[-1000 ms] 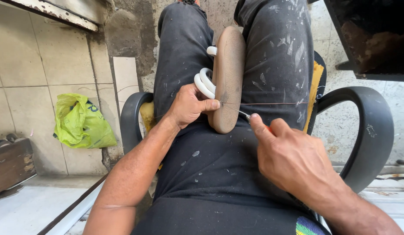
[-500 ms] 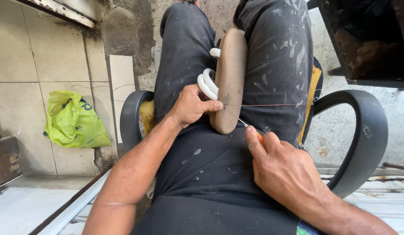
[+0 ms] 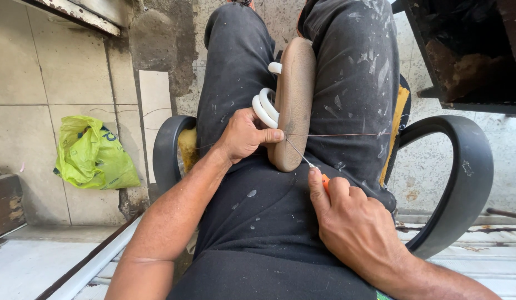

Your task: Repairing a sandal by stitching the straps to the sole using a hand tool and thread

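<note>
The person is wedging a tan sandal (image 3: pixel 294 105) between the thighs — left hand (image 3: pixel 244 135) gripping its edge at nine o'clock, right hand (image 3: pixel 355 225) pinching an orange-handled awl (image 3: pixel 310 165) at five o'clock.

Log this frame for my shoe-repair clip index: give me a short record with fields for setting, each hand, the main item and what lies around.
setting: person seated in a black armchair, dark paint-flecked trousers, tiled floor below
main item: tan sandal with white straps, wedged on edge between the thighs
left hand: grips the sandal, thumb pressed on the sole's edge
right hand: holds an orange-handled awl, its tip at the sole
thread: thin line running from the sole across the right thigh
nearby: green plastic bag on the floor
</note>
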